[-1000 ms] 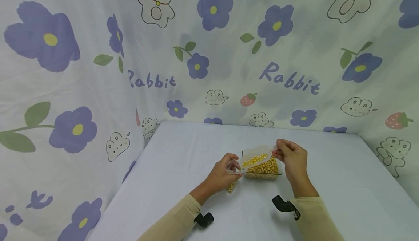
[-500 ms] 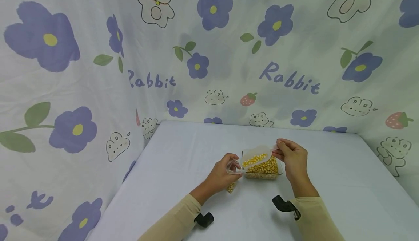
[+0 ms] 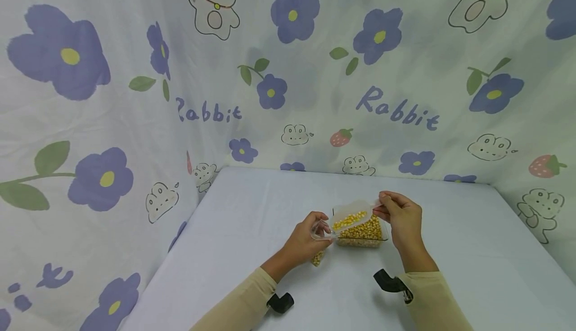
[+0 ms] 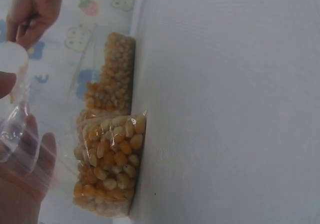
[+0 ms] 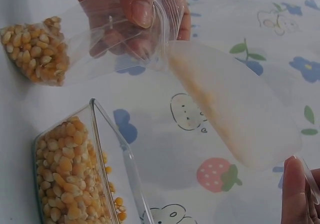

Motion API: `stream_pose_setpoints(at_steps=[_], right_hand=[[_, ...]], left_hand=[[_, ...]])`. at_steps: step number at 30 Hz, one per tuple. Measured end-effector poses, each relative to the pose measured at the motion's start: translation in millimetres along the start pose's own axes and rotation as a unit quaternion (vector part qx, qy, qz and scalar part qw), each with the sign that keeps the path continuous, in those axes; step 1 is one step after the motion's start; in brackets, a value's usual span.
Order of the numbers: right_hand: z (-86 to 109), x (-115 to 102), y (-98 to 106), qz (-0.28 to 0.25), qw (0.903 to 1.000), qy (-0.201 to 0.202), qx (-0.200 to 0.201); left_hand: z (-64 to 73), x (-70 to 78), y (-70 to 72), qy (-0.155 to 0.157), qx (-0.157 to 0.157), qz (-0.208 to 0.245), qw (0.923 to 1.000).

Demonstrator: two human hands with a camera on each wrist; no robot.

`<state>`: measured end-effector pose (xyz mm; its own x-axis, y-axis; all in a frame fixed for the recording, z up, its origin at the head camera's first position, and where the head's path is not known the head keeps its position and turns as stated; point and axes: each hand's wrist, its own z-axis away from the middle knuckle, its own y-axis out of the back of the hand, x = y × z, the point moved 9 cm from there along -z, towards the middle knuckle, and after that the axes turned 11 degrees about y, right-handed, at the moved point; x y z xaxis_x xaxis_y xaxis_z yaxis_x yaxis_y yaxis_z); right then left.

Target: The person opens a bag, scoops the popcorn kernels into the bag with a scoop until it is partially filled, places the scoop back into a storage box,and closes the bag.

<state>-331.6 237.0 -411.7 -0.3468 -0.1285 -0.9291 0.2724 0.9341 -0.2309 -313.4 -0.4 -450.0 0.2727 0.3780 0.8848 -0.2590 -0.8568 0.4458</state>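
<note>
My left hand [image 3: 302, 241] grips a clear zip bag [image 5: 107, 47] near its top, fingers and thumb around the opening. Yellow corn kernels [image 4: 110, 159] fill the lower part of the bag, whose base is down at the table. Between the thumb and fingers of my right hand [image 3: 402, 221] is the handle of a translucent white scoop [image 5: 245, 94]. Kernels lie along the inside of the tilted scoop, and its front end reaches the bag's mouth. Below the scoop stands a clear glass container [image 3: 385, 238], with corn [image 3: 364, 229] heaped in it.
A white cloth covers the table [image 3: 252, 206]. Behind and to the left hangs a curtain [image 3: 315, 76] printed with flowers and rabbits. Black camera mounts [image 3: 281, 302] stick out from both wrists, low over the table.
</note>
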Motion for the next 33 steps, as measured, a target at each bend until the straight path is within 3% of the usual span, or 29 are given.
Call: stream_pose_setpoints(at_steps=[19, 33], right_hand=[[-0.1, -4.3, -1.9, -0.019, 0.9994, 0.026, -0.012], [-1.0, -5.1, -2.5, -0.012, 0.9992, 0.036, -0.015]], left_hand=[[-0.7, -0.2, -0.7, 0.002, -0.002, 0.005, 1.0000], [0.1, 0.7, 0.1, -0.001, 0.008, -0.015, 0.9999]])
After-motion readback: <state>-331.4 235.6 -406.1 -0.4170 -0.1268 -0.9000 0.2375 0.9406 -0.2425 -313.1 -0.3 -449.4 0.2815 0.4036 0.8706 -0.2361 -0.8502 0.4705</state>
